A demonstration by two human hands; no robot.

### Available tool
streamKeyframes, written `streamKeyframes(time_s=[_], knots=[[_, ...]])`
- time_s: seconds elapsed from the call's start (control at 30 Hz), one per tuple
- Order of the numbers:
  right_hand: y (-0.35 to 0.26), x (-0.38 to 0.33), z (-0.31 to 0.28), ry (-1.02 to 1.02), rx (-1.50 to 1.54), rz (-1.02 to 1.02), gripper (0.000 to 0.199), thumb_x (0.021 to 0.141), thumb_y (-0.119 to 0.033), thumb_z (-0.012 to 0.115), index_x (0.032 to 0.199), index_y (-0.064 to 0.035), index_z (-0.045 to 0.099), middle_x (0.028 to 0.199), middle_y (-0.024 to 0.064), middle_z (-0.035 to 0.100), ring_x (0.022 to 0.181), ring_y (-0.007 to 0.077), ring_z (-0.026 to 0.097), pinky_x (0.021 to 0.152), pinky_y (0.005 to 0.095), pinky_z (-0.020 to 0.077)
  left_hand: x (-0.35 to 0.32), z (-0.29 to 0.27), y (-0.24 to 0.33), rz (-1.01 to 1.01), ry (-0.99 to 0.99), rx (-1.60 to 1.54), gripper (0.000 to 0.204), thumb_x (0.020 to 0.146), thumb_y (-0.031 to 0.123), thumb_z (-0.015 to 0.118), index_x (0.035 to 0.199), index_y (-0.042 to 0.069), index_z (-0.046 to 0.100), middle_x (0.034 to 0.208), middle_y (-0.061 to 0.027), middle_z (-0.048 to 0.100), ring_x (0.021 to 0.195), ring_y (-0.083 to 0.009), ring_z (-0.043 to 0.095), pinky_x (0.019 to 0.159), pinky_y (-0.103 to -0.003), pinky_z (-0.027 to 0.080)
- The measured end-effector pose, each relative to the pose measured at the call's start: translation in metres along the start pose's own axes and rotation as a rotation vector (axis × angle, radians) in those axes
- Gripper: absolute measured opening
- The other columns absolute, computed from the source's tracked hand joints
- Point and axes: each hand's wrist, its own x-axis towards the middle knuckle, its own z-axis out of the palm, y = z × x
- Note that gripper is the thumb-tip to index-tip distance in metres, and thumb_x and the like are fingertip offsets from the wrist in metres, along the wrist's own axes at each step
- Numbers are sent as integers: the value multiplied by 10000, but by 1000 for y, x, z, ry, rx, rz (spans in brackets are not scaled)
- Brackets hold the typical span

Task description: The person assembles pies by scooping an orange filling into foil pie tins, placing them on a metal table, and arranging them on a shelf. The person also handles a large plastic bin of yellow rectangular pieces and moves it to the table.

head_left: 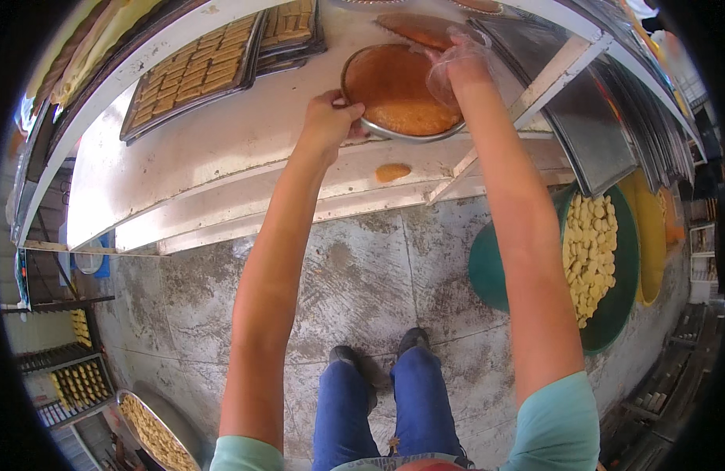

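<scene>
A round metal pan [400,93] filled with a flat brown cake or filling is tipped over the white shelf's front edge. My left hand [335,118] grips its left rim, thumb on top and fingers underneath. At the pan's far right side is my right hand [463,63], covered by a loose clear plastic glove or bag. Its fingers are partly hidden by the crinkled plastic, so their hold is unclear. Just beyond, next to those fingers, lies a second brown round piece [417,30], partly covered by the pan. A small brown scrap [392,172] sits on the ledge below.
Trays of baked strips [191,74] stand on the shelf at left. Dark flat baking trays [590,129] lean at right, past a diagonal white brace [555,82]. A green tub [631,294] of pale rounds is on the floor; a metal basin [162,428] stands lower left.
</scene>
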Motion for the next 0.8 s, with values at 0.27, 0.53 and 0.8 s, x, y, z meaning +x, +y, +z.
streamKeyframes(time_s=[0.27, 0.53, 0.8], knots=[[30, 111, 5, -111, -512, -137, 539, 831, -172, 601, 1330, -102, 412, 1351, 87, 425, 1227, 291, 413, 977, 423, 405, -69, -53, 10, -1, 5, -136, 399, 864, 33, 524, 1230, -83, 415, 915, -109, 555, 814, -178, 597, 698, -305, 557], [55, 168, 4, -212, -1088, -205, 546, 836, -185, 592, 1344, -111, 405, 1376, 72, 406, 1248, 296, 385, 983, 430, 389, -78, -59, 6, -43, 0, -109, 384, 868, 40, 527, 1214, -90, 424, 930, -103, 564, 855, -181, 599, 729, -298, 549], [52, 87, -17, -691, -713, -826, 513, 889, -298, 506, 1342, -93, 381, 1333, 99, 406, 1264, 283, 328, 1022, 449, 322, -86, -53, 9, -171, -18, -183, 265, 834, 39, 567, 1060, -48, 459, 927, -98, 567, 818, -158, 586, 708, -291, 545]])
